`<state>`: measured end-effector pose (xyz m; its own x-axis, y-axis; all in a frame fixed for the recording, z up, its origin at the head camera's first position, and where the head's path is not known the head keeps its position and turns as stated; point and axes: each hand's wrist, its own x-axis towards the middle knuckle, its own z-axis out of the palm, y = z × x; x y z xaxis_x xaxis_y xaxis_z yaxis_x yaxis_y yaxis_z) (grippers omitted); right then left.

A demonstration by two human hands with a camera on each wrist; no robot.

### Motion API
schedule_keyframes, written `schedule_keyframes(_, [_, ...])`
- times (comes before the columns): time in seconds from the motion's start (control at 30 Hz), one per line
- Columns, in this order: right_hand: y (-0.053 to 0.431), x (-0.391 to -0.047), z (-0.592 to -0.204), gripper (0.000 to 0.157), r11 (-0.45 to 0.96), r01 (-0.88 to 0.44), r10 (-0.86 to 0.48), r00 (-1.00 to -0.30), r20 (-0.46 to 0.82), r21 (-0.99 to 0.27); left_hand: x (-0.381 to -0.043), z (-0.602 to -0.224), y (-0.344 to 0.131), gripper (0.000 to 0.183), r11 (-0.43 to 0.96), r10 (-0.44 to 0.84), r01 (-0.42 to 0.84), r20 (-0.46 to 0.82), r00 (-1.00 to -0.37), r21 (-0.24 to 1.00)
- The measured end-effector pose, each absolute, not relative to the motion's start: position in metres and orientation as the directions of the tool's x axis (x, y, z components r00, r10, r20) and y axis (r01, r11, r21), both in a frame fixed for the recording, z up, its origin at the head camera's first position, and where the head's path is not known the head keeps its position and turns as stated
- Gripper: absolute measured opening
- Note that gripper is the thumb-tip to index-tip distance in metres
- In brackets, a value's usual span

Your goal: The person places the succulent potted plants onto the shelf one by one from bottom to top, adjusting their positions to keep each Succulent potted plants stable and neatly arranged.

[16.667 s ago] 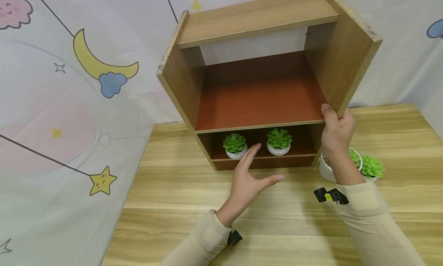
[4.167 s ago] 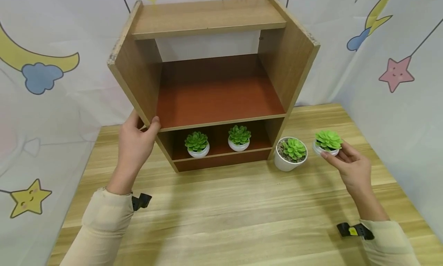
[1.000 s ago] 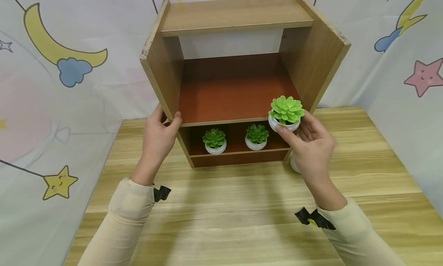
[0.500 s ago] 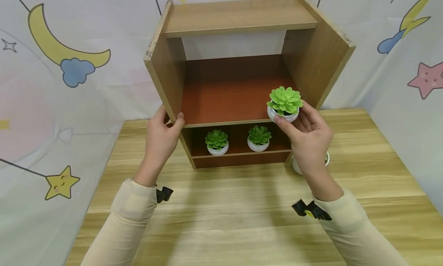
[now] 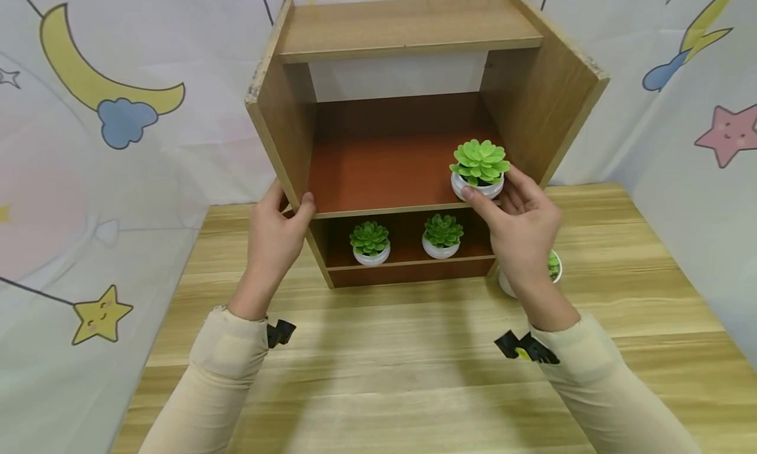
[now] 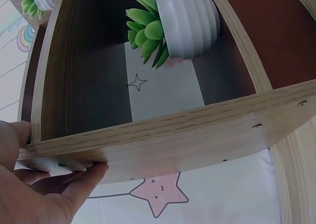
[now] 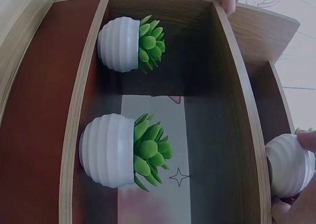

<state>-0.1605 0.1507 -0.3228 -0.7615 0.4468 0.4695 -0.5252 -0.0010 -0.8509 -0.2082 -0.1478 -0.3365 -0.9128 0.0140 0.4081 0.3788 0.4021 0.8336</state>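
Observation:
My right hand [image 5: 525, 227] pinches the white ribbed pot of a bright green succulent [image 5: 480, 162] between thumb and fingers. That pot is at the front edge of the middle shelf [image 5: 390, 171], on the right; the right wrist view shows the pot [image 7: 290, 164] right at the shelf board. My left hand [image 5: 275, 237] grips the left side panel of the wooden shelf unit [image 5: 408, 30], thumb inside and fingers behind. In the left wrist view its fingers [image 6: 89, 184] lie against the panel's outer face. Two more potted succulents, left [image 5: 370, 242] and right [image 5: 442, 236], stand in the lower compartment.
A larger white pot [image 5: 556, 270] with a green plant stands on the wood-grain table [image 5: 378, 362] right of the unit, partly hidden by my right forearm. Behind and beside the table hangs a white cloth [image 5: 195, 99] printed with moons and stars.
Seconds ago my right hand held the succulent right of the unit; it has carried it left, then up to the middle shelf's edge. My left hand moved from the lower compartment to the left panel.

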Motion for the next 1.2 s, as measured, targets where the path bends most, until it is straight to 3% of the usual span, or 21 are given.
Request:
schedule_keyframes(0.73, [0.139, -0.157, -0.305, 0.047, 0.195, -0.499, 0.406, -0.743, 0.532, -0.845, -0.209, -0.338, -0.149, 0.033, 0.412, 0.013, 0.379, 0.411, -0.912, 0.828])
schedule_keyframes(0.9, [0.136, -0.152, -0.297, 0.046, 0.336, -0.452, 0.396, -0.728, 0.559, -0.827, -0.208, -0.337, -0.147, 0.032, 0.410, 0.012, 0.384, 0.416, -0.909, 0.827])
schedule_keyframes(1.2, [0.152, -0.173, -0.322, 0.050, 0.461, -0.396, 0.427, -0.686, 0.589, -0.794, -0.209, -0.338, -0.147, 0.030, 0.400, 0.005, 0.398, 0.433, -0.902, 0.825])
